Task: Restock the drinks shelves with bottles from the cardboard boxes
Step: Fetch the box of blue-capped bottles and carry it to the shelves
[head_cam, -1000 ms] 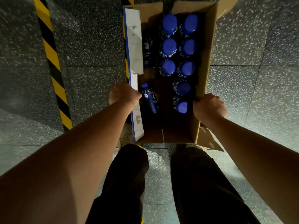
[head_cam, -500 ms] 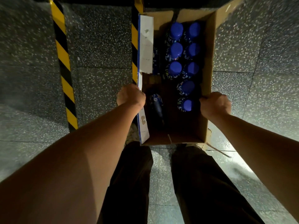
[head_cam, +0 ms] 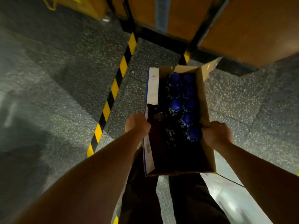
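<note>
Head view: your left hand [head_cam: 137, 123] curls over the left wall of the cardboard box [head_cam: 207, 156], and your right hand [head_cam: 216, 135] clamps the right wall, likely to carry it level. Blue-capped bottles [head_cam: 176, 104] stand inside, between and just beyond both hands.

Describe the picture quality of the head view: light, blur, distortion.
Head view: dim, the inside of the cardboard box deep in shadow, its blue-capped bottles hard to count; motion blur softens the floor and striped tape; glare on the floor at lower right; wide-angle stretch swells the forearms behind the left hand and right hand.
</note>
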`<control>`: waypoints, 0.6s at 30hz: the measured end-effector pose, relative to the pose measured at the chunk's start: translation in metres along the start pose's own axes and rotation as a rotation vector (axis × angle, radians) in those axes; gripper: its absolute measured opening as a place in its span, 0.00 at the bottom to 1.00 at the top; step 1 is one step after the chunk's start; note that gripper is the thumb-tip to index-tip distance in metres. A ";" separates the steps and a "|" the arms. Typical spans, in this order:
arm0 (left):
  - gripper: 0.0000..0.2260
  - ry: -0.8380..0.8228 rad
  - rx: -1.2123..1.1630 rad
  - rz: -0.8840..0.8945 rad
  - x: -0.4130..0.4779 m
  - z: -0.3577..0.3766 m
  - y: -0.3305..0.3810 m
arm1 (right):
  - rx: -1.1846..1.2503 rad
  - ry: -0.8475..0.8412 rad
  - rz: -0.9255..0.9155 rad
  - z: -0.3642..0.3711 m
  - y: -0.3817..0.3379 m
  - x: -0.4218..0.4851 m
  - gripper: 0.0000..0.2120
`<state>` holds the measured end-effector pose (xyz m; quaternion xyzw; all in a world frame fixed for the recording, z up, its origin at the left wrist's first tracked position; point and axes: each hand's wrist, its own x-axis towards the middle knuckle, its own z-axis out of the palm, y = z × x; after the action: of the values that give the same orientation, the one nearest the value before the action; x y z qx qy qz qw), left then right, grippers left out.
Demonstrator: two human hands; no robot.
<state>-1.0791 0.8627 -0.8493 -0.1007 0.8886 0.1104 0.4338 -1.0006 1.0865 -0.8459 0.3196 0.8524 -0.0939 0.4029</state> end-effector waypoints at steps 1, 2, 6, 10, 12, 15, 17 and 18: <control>0.10 0.014 -0.025 -0.014 -0.008 -0.012 -0.010 | -0.024 0.002 -0.041 -0.007 -0.010 -0.008 0.16; 0.10 0.028 -0.049 -0.028 -0.017 -0.024 -0.020 | -0.046 0.011 -0.081 -0.014 -0.021 -0.015 0.16; 0.10 0.087 -0.169 -0.105 -0.055 -0.069 -0.068 | -0.033 0.058 -0.178 -0.051 -0.075 -0.054 0.15; 0.12 0.139 -0.322 -0.172 -0.094 -0.119 -0.119 | -0.105 0.083 -0.277 -0.092 -0.143 -0.103 0.15; 0.13 0.164 -0.390 -0.212 -0.112 -0.146 -0.150 | -0.158 0.096 -0.310 -0.110 -0.183 -0.132 0.14; 0.13 0.199 -0.449 -0.256 -0.136 -0.187 -0.203 | -0.246 0.104 -0.376 -0.130 -0.250 -0.183 0.12; 0.14 0.214 -0.485 -0.288 -0.151 -0.215 -0.242 | -0.301 0.110 -0.431 -0.139 -0.294 -0.221 0.11; 0.14 0.218 -0.506 -0.306 -0.158 -0.229 -0.261 | -0.325 0.111 -0.465 -0.143 -0.316 -0.240 0.10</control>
<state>-1.0834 0.5613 -0.6153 -0.3490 0.8487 0.2502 0.3088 -1.1738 0.7875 -0.6036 0.0516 0.9274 -0.0283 0.3695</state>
